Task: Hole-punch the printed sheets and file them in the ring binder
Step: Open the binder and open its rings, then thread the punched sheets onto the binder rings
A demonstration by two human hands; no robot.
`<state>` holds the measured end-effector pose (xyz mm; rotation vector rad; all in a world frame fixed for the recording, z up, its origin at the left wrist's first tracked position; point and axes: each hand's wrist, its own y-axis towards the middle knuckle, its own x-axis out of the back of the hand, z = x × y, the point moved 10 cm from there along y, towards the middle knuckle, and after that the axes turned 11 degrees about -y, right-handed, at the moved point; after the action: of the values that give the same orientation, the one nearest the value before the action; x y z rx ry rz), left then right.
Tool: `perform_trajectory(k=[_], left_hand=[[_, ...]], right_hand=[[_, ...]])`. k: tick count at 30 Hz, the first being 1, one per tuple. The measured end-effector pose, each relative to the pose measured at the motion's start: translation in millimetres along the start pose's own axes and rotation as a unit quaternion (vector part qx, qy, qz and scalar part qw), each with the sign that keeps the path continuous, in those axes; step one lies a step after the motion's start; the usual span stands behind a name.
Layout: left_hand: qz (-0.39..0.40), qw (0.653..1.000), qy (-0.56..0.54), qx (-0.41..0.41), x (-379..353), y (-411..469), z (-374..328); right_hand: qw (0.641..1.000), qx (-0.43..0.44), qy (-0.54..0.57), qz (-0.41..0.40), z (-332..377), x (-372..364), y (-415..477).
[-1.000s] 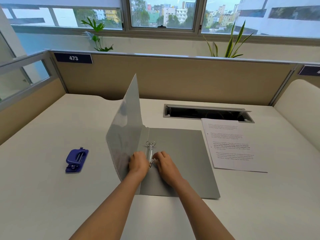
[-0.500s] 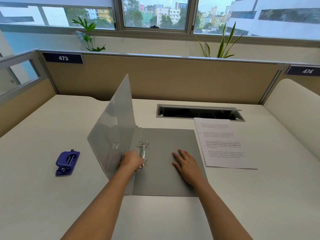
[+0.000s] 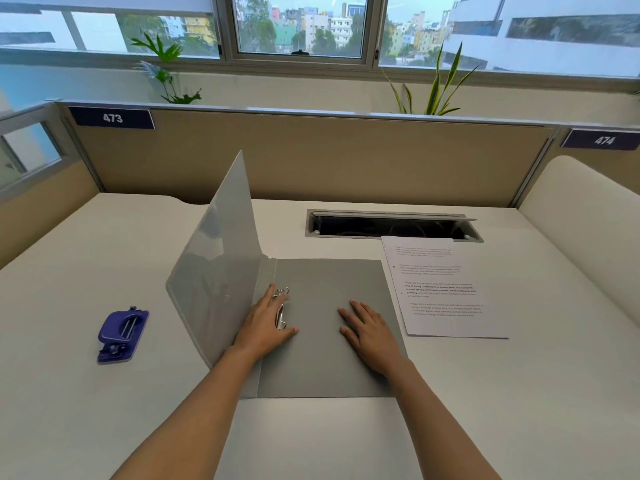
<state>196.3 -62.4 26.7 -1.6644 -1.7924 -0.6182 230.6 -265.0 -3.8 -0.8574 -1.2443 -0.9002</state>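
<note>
Pinning the open grey plastic ring binder (image 3: 329, 341) flat on the pale worktop (image 3: 69, 410) with both hands, probably to steady it for filing. With the left hand (image 3: 266, 323), pressing over the silver metal ring mechanism (image 3: 281, 306) at the spine, fingers straight, grip apart and clamped on nothing. Perhaps also propping the translucent front cover (image 3: 214, 271), half raised just beside that hand. With the right hand (image 3: 370, 334), resting flat on the back cover, grip likewise apart. No hold yet on the white printed sheets (image 3: 440, 289), just right of the binder, near the right hand but untouched. None either on the blue hole punch (image 3: 123, 336), well apart to the left. Judging by that, punching not yet begun.
</note>
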Motion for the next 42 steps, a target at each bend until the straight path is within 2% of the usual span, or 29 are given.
perform_trajectory(k=[5,8,11,13,16,19,23,25,33,42], left_hand=[[0.008,0.999,0.029,0.031,-6,4,4],[0.018,0.998,0.031,0.059,-9,8,8],[0.016,0.997,0.029,0.074,-10,8,10],[0.014,0.997,0.03,0.075,-10,8,9],[0.013,0.996,0.03,0.077,-10,8,8],[0.012,0.996,0.029,0.081,-10,10,9],[0.007,0.996,0.024,0.083,-11,11,11],[0.005,0.996,0.019,0.085,-11,12,13],[-0.005,0.996,0.007,0.092,-11,12,16],[-0.005,0.996,0.004,0.094,-11,12,17]], right_hand=[[1.0,0.011,0.012,0.021,2,10,2],[0.997,-0.027,0.072,-0.02,-20,29,10],[0.98,-0.144,0.112,-0.076,-68,58,14],[0.964,-0.232,0.104,-0.082,-108,72,12],[0.936,-0.343,0.072,-0.031,-166,80,3],[0.893,-0.442,0.082,0.007,-215,81,-16],[0.844,-0.518,0.115,0.075,-254,69,-39],[0.832,-0.533,0.111,0.104,-260,61,-44],[0.821,-0.543,0.123,0.129,-267,58,-43],[0.834,-0.515,0.113,0.161,-283,47,-37]])
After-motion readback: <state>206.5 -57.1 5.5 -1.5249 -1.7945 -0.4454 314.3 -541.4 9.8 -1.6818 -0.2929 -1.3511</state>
